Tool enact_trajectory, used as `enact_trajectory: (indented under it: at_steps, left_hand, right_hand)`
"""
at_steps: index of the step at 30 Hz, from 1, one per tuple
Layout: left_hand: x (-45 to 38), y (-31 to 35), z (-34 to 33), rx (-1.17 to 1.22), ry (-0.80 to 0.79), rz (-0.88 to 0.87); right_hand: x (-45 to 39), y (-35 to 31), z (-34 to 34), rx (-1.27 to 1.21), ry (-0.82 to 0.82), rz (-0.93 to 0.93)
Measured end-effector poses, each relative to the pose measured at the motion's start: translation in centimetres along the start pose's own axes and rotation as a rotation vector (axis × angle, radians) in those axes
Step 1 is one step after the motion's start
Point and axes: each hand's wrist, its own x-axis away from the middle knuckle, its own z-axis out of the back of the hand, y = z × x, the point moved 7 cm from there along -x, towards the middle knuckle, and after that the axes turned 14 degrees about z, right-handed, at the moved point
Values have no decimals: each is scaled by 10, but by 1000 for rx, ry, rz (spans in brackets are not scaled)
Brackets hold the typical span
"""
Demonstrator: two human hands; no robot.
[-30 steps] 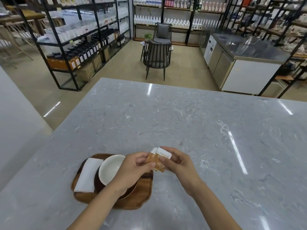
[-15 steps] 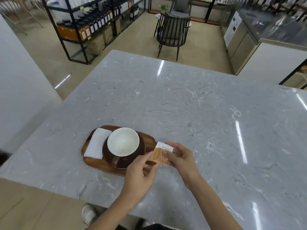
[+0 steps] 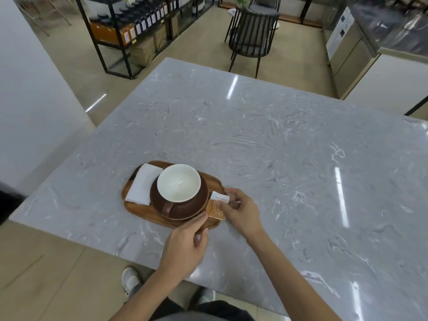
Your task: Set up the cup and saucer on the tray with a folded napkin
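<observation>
A wooden tray (image 3: 148,215) lies near the table's front edge. On it sits a brown saucer (image 3: 199,205) carrying a brown cup (image 3: 178,183) with a white inside, handle toward me. A folded white napkin (image 3: 143,187) rests on the tray's left side. My right hand (image 3: 240,210) pinches a small orange-and-white packet (image 3: 217,206) at the tray's right end, beside the saucer. Just below the saucer's near rim, my left hand (image 3: 185,246) has its fingertips at the tray's edge, close to the packet's lower corner; whether it touches the packet I cannot tell.
The grey marble table (image 3: 278,147) stretches far and right of the tray. A black chair (image 3: 252,34) stands beyond the far edge, shelving (image 3: 129,26) at the back left, a counter (image 3: 382,54) at the back right. My shoes (image 3: 130,280) show below the table's front edge.
The view has tilted down. Both hands have lowered the packet from above the cup to the tray's right end. My left hand has slid off the packet toward the tray's near edge.
</observation>
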Motion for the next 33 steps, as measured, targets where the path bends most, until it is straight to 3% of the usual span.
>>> enact_trajectory:
  at_steps: [10,19,23,33]
  left_hand:
    - [2,-8,7,-97,43,-40]
    - [2,-8,9,-149,24,-90]
    - [3,-6,13,-165,26,-116]
    - [-1,45,56,-163,13,-320]
  right_hand:
    - [23,7,-1,147,67,79]
    - [30,5,-9,123,156,80]
    - [33,2,-5,149,122,111]
    - [18,-49,27,335,158,306]
